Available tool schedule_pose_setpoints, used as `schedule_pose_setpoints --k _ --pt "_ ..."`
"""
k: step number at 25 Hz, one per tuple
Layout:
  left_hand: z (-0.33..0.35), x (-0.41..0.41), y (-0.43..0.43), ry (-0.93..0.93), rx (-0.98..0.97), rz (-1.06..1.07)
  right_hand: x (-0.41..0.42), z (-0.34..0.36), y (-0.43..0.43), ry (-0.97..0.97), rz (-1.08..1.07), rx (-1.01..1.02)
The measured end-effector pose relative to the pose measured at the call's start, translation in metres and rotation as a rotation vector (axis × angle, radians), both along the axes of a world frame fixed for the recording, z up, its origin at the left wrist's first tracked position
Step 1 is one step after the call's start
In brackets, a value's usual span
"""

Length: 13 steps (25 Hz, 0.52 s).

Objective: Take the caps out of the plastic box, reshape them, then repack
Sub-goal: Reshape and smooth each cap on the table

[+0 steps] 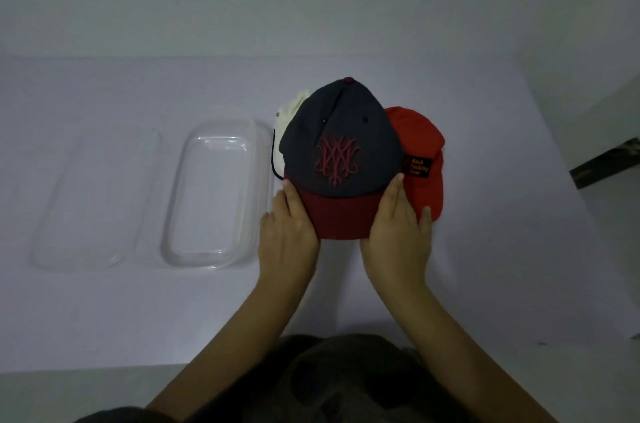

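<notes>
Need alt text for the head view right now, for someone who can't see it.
Both hands, left and right, hold the brim of a navy cap, over a red cap and white cap. The clear box lies left, empty.

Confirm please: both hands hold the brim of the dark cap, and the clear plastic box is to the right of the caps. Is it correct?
Not quite. The head view shows the clear plastic box left of the caps, not right. Both the left hand and right hand do hold the brim of the dark cap.

Navy cap (341, 142) overlaps red cap (420, 145), beside empty plastic box (216, 194)
</notes>
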<state>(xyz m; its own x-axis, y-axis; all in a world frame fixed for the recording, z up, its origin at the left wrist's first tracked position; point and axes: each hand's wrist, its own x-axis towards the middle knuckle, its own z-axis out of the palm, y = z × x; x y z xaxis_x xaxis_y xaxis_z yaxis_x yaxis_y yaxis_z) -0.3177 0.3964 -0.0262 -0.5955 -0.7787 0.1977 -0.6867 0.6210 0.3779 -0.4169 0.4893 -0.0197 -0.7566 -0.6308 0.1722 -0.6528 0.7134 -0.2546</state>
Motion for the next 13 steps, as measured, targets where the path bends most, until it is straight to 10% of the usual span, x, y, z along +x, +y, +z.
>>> schedule_pose_setpoints --k 9,13 --pt "0.031 -0.015 -0.014 0.008 -0.088 0.002 -0.019 0.035 -0.020 0.184 0.063 0.109" --pt "0.032 -0.017 0.006 0.102 0.099 -0.053 -0.019 0.043 -0.011 -0.050 0.172 0.057"
